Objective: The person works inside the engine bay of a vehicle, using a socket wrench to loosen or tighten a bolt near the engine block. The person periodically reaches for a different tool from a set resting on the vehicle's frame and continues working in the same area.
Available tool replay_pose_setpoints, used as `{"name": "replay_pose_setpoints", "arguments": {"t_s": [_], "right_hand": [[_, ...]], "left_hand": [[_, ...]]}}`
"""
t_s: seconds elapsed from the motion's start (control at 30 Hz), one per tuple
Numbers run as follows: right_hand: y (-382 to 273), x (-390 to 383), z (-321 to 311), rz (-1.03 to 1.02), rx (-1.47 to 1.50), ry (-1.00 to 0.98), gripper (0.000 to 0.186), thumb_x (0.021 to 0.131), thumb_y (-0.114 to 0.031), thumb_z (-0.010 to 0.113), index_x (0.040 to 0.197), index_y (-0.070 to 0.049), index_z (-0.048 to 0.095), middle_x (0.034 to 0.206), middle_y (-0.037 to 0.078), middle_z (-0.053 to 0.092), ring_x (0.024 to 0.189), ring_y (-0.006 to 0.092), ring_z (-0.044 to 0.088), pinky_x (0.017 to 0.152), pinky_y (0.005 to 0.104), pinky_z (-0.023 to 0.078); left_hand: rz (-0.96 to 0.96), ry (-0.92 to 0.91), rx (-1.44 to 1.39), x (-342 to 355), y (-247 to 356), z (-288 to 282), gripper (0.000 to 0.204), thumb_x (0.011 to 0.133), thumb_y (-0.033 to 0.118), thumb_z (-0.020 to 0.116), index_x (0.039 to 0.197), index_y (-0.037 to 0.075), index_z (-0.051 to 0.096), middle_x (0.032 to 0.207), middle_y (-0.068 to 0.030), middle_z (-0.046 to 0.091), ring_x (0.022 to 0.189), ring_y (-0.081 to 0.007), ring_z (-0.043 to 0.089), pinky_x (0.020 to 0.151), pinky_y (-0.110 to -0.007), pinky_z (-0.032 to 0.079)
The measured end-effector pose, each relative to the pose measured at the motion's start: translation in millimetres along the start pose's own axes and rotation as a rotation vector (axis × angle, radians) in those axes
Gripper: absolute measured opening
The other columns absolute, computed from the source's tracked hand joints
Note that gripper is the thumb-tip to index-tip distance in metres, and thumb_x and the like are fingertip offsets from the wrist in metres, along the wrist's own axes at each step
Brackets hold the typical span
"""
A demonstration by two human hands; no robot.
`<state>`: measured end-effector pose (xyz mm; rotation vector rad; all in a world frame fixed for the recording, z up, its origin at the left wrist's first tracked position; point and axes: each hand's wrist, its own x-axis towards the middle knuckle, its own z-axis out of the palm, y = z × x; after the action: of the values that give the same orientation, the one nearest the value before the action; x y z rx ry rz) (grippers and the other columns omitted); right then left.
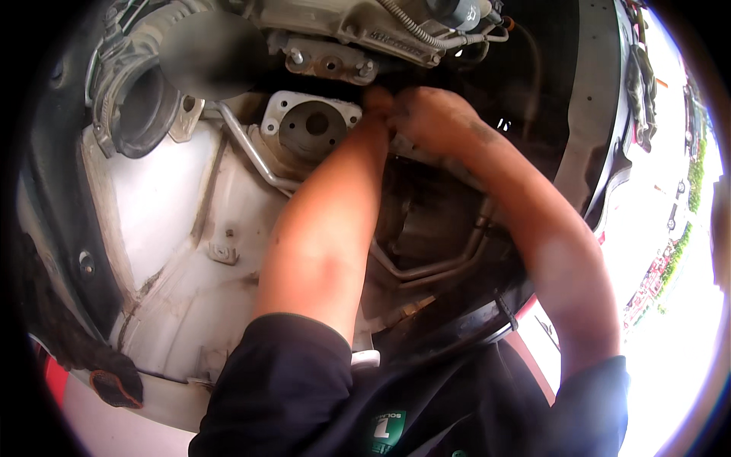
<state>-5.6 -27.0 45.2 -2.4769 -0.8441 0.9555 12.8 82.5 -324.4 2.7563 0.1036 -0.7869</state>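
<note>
My forearms reach up into an engine bay. My left hand (377,103) is tucked into the dark gap just right of a silver mounting plate (272,112) with a large round opening; its fingers are mostly hidden. My right hand (430,118) is beside it, fingers curled in toward the left hand; what they hold, if anything, is hidden. Above both hands are a rusty bracket (346,67) with bolts and a metal engine part (373,30) carrying a corrugated hose (403,19). A metal pipe (247,145) bends past the plate's left side.
A dark duct with a clamp (137,114) sits at the upper left, above pale body panelling (152,206). More pipes (403,270) run below my hands. The vehicle's dark edge (601,99) lies at the right, with a bright outdoor area beyond it.
</note>
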Motion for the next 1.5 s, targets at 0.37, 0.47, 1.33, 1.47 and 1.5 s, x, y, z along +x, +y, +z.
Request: {"name": "replay_pose_setpoints", "arguments": {"t_s": [0.37,0.47,1.33,1.47,1.5], "right_hand": [[103.9,-54.3,5.3,0.33,-0.134,-0.351,0.03,0.068,-0.026,0.066,0.088,-0.004,0.065,0.086,0.015,0.063,0.084,0.0314,0.06,0.075,0.0379,0.047],[108.7,-60.3,-1.0,0.319,-0.096,-0.306,0.032,0.069,-0.027,0.064,0.092,-0.005,0.065,0.092,0.016,0.062,0.089,0.032,0.058,0.079,0.0388,0.046],[106.4,-45.9,35.3,0.284,-0.263,-0.343,0.028,0.078,-0.022,0.05,0.092,-0.002,0.064,0.097,0.019,0.061,0.09,0.0319,0.059,0.077,0.039,0.047],[83.7,-43.7,19.0,0.432,-0.18,-0.35,0.029,0.08,-0.024,0.048,0.093,-0.002,0.064,0.098,0.019,0.06,0.091,0.0323,0.058,0.08,0.0389,0.046],[83.9,-44.8,18.4,0.431,-0.175,-0.362,0.03,0.08,-0.024,0.048,0.092,-0.002,0.064,0.098,0.018,0.06,0.091,0.0325,0.058,0.08,0.0389,0.046]], "left_hand": [[0.023,-0.074,-0.205,-111.0,127.9,-113.8,0.021,0.081,0.012,0.047,0.082,0.008,0.067,0.093,-0.0144,0.063,0.083,-0.0255,0.063,0.069,-0.035,0.05],[-0.004,-0.022,-0.154,-95.6,129.3,-101.6,0.022,0.081,0.011,0.045,0.084,0.01,0.067,0.095,-0.0119,0.063,0.087,-0.0232,0.062,0.072,-0.033,0.05],[-0.074,0.03,-0.255,-6.0,127.8,-2.6,0.02,0.077,0.019,0.051,0.081,0.009,0.068,0.09,-0.011,0.065,0.084,-0.0245,0.063,0.069,-0.036,0.051],[-0.057,0.002,-0.242,-15.6,132.2,-3.2,0.019,0.076,0.02,0.053,0.081,0.011,0.068,0.091,-0.0102,0.065,0.084,-0.0235,0.063,0.069,-0.035,0.051],[-0.05,-0.005,-0.233,-18.9,135.1,-6.9,0.018,0.075,0.02,0.053,0.081,0.011,0.068,0.091,-0.01,0.065,0.084,-0.0232,0.063,0.069,-0.035,0.051]]}}
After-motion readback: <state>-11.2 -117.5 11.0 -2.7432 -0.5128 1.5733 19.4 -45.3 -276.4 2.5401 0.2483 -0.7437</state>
